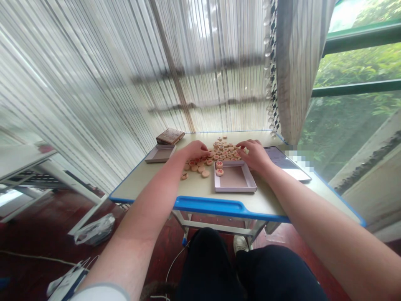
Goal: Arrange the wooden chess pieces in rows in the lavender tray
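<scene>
Several round wooden game pieces (223,151) with red marks lie scattered on a small blue-edged table (219,205). My left hand (194,149) rests on the pieces at the left of the heap, fingers curled over them. My right hand (254,154) reaches in from the right, fingertips pinched on a piece at the heap's edge. In front of the heap sits a shallow white box tray (234,179) with two pieces (219,168) in its far left corner.
A second shallow tray (160,154) and a folded wooden board (170,136) sit at the table's back left. A phone or tablet (286,162) lies at the right. String curtains hang behind. A plastic bag (94,229) and cables lie on the floor at left.
</scene>
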{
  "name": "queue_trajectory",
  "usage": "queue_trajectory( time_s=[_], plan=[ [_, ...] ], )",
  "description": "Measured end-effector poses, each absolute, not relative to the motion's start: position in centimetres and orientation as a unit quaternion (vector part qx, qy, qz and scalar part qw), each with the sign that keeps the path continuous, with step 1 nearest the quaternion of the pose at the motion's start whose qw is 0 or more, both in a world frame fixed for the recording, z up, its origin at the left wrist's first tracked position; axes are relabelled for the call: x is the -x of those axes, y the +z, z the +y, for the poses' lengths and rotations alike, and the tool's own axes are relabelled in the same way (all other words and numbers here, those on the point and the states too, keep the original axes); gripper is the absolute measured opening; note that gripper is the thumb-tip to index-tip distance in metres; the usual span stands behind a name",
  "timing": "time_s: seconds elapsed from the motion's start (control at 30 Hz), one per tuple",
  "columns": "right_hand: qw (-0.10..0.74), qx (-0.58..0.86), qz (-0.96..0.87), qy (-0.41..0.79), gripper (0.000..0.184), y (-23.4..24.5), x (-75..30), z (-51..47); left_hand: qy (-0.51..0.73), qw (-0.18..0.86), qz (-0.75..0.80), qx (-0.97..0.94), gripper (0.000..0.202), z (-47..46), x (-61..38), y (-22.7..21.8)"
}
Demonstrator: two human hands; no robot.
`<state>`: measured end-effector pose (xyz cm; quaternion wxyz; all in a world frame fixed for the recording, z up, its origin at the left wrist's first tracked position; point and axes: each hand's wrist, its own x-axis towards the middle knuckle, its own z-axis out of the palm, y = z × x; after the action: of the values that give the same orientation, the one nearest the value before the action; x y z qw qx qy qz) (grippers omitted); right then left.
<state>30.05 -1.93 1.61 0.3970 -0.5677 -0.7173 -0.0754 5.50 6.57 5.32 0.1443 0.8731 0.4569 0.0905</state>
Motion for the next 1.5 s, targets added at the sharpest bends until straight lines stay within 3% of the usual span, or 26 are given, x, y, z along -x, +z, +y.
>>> queue_trajectory(
  time_s=[0.13, 0.3, 0.4, 0.63, 0.77, 1.03, 1.5],
  plan=[
    [0.393, 0.566, -0.721, -0.074, 0.023, 1.5, -30.1, -1.8, 0.137, 0.191, 0.447, -0.863, 0.037, 6.6, -5.8, 5.1],
    [0.405, 0.563, -0.716, -0.077, 0.022, 1.5, -30.2, -1.8, 0.172, 0.109, 0.459, -0.865, 0.027, 6.7, -5.8, 5.0],
    [0.408, 0.561, -0.716, -0.077, 0.022, 1.6, -30.2, -1.8, 0.139, 0.113, 0.461, -0.869, 0.024, 6.7, -5.8, 4.9],
    [0.397, 0.566, -0.719, -0.071, 0.023, 1.5, -30.0, -1.8, 0.148, 0.035, 0.442, -0.884, 0.035, 6.8, -6.4, 4.1],
    [0.402, 0.564, -0.718, -0.075, 0.022, 1.4, -30.0, -1.8, 0.114, 0.028, 0.465, -0.878, 0.03, 6.7, -6.6, 4.0],
    [0.392, 0.566, -0.723, -0.058, 0.024, 1.4, -29.7, -1.9, 0.155, 0.022, 0.481, -0.863, 0.027, 7.1, -6.9, 3.5],
    [0.401, 0.563, -0.721, -0.046, 0.022, 1.4, -29.4, -2.0, 0.139, 0.011, 0.468, -0.873, 0.037, 7.0, -7.2, 3.6]
  ],
)
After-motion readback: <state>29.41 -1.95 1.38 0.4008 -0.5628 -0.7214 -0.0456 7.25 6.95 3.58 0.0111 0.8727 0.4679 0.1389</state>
